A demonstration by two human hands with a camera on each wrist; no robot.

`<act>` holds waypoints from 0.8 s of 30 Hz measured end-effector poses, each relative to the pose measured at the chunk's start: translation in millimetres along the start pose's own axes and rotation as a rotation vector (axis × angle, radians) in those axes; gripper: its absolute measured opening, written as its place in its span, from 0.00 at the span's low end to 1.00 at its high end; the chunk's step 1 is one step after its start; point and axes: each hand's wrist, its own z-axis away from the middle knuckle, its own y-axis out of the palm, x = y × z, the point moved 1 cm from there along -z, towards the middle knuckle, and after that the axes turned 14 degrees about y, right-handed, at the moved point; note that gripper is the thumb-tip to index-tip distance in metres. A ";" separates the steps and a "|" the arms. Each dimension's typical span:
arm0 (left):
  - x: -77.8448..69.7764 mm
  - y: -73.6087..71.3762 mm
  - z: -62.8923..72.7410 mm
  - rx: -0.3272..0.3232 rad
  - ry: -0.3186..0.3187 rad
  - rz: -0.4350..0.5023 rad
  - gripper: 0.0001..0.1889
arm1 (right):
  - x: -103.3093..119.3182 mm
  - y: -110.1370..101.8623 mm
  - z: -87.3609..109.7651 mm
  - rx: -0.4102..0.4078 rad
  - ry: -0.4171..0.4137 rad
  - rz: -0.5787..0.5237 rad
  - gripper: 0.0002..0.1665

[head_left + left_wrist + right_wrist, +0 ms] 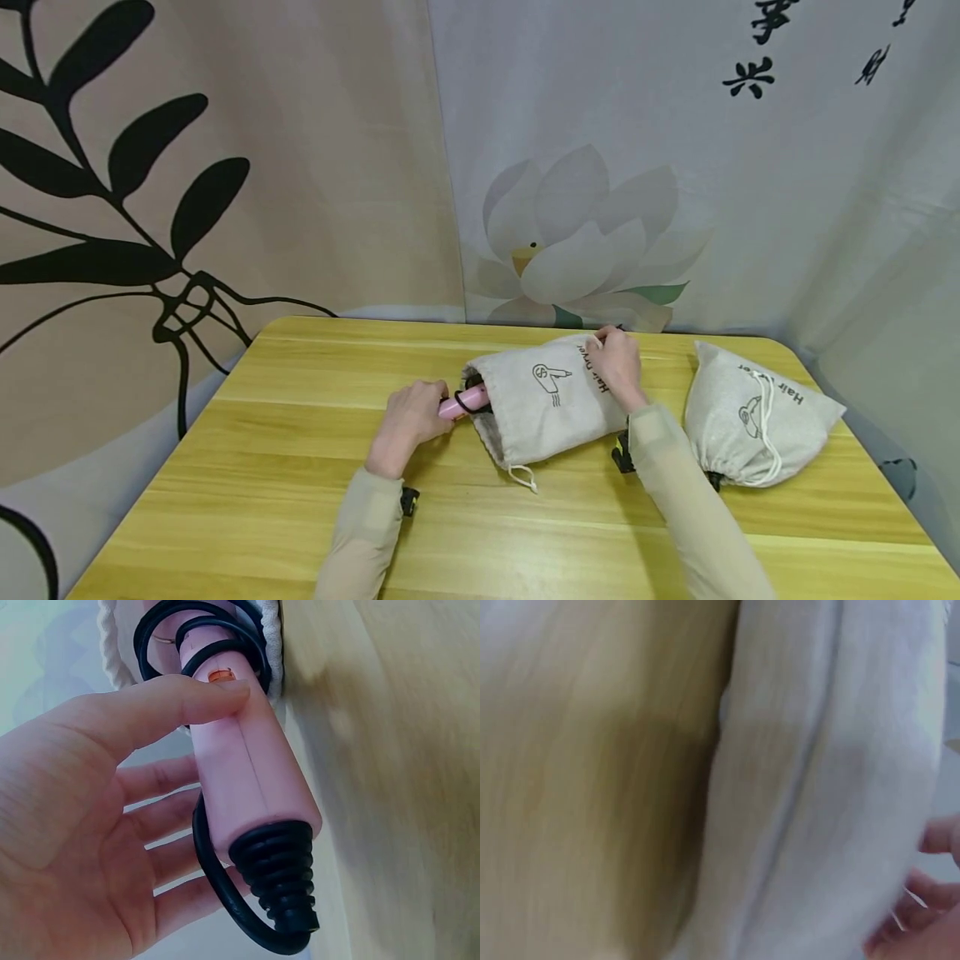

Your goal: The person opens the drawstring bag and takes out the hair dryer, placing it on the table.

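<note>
My left hand [414, 417] grips the pink handle of a corded hair tool [244, 765], thumb on top near an orange switch [221, 675]. A black cord [225, 889] leaves the ribbed end and loops around the handle. The tool's other end is hidden inside the mouth of a beige cloth drawstring bag [540, 408], printed "Hair Dryer", lying on its side. My right hand [617, 367] holds the bag by its closed end, at the far corner. In the right wrist view, the bag's seamed side [802, 787] fills the middle, with some fingers [930, 889] at the right edge.
A second beige bag [757, 417], drawn closed with white cord, lies at the right of the wooden table [300, 467]. A bit of black shows at its neck. Printed curtains [360, 167] hang right behind the table's far edge.
</note>
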 end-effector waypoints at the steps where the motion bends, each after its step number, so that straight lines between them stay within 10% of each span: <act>1: -0.5 0.0 -0.1 0.001 0.002 -0.005 0.15 | 0.6 -1.1 1.0 0.010 -0.037 0.034 0.20; 11: -4.7 1.4 -2.4 0.029 0.012 -0.032 0.27 | 4.6 3.2 11.7 0.263 -0.392 0.267 0.26; 24: -5.9 1.3 -5.6 0.026 0.032 -0.030 0.28 | -4.1 24.6 17.7 0.491 -0.431 0.407 0.27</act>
